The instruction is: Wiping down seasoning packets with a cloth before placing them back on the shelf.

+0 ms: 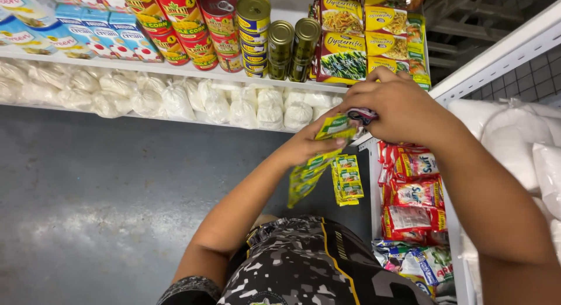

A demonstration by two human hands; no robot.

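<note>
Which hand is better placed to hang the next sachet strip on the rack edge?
Probably the right hand: it is uppermost, already pinching something small at the white rack edge. The left hand sits lower, gripping the green sachet strips.

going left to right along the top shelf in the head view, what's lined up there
blue and white cartons → red corn cans → yellow and blue cans → dark green cans → red and yellow sauce packets
</note>
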